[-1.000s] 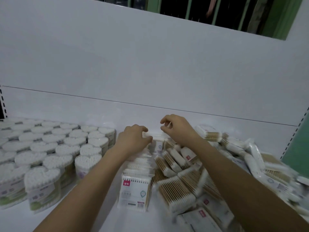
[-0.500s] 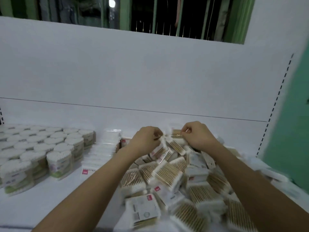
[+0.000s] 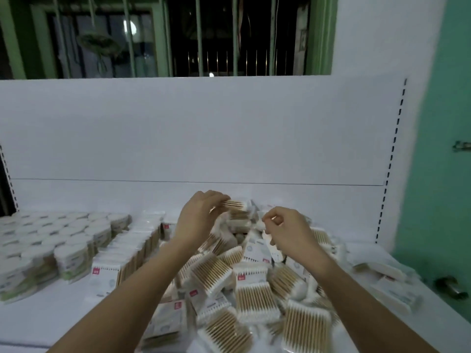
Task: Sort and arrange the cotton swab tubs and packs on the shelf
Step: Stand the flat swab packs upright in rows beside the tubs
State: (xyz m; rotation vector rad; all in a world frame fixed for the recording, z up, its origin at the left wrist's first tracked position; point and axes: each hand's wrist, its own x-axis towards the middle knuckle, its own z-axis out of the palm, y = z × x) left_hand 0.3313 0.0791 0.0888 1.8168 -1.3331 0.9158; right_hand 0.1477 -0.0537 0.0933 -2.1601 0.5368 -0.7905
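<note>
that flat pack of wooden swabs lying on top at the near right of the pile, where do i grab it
Take the flat pack by its two long side edges, coming straight down from above. It lies face up on top of the pile, so those edges look free, while its underside rests on other packs.

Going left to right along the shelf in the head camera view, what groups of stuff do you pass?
Cotton swab tubs → upright row of packs → loose pile of packs → a few stray packs → dark metal object by the right edge.
</note>
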